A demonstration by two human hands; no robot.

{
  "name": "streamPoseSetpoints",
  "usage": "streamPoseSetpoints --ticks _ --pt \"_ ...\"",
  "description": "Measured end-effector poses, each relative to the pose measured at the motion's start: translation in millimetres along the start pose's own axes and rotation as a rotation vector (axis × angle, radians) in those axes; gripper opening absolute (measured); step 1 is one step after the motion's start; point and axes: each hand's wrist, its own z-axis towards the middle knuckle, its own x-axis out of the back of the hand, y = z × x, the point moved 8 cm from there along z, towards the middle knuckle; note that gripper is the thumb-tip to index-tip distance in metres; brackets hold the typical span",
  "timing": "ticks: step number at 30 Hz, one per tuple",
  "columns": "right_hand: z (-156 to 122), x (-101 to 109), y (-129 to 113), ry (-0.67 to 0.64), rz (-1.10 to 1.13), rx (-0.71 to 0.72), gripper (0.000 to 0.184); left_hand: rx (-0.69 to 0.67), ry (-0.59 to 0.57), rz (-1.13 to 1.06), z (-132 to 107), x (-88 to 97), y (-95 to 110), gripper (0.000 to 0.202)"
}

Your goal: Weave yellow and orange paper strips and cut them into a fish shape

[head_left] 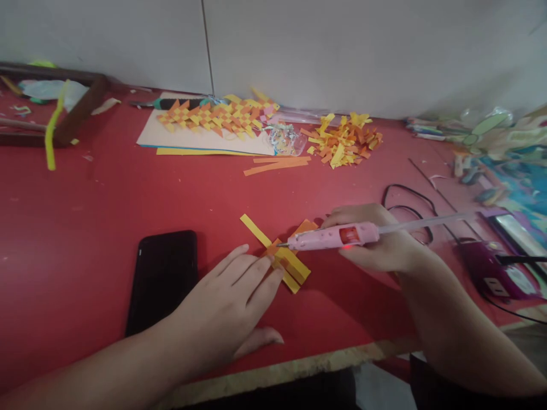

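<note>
On the red table, near its front edge and about at the middle, lies a small piece of yellow and orange paper strips, crossed over one another. The left hand lies flat and open, palm down, fingers stretched out towards the right; it grips nothing, and its fingertips rest on the left end of the paper strips. The right hand is closed around a pink glue gun, which lies nearly level with its nozzle pointing left, right at the top of the strips; whether the tip touches the paper cannot be told. A clear glue stick juts from the back of the gun to the right. Just left of the left hand lies a black phone, screen dark. Far across the table, by the wall, a woven mat of orange and yellow strips rests on a white sheet, with a pile of paper scraps to its right and a few loose orange strips nearer. A black cable loops behind the right hand, and a purple power strip sits at the right edge.
</note>
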Motion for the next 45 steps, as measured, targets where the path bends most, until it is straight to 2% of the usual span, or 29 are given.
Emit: streamPoseSetpoints --ticks 3,8,21,33,35,40,45 --pt "3 -9 -1 -0.056 0.085 0.002 0.009 -0.002 -0.008 -0.004 0 -0.3 0 0.069" --pt "3 -12 -1 -0.05 0.137 -0.06 0.007 -0.005 -0.016 0.003 1 -1.3 0 0.07" --pt "2 -14 4 -0.032 0.083 -0.179 0.009 -0.012 -0.005 -0.004 2 0.2 1 0.071" --pt "0 -10 -1 -0.009 -0.048 -0.131 0.013 -0.011 -0.008 0.002 -1 -3.0 0 0.075" --pt "-1 -7 -9 -0.009 -0.124 -0.127 0.015 -0.01 -0.017 0.004 0 -3.9 -1 0.074" --pt "4 -3 -28 -0.03 -0.494 -0.139 0.016 -0.003 -0.038 0.0 2 -5.1 -1 0.074" --pt "10 0 -30 -0.071 -0.622 -0.165 0.015 0.006 -0.044 -0.032 1 -4.5 -2 0.077"
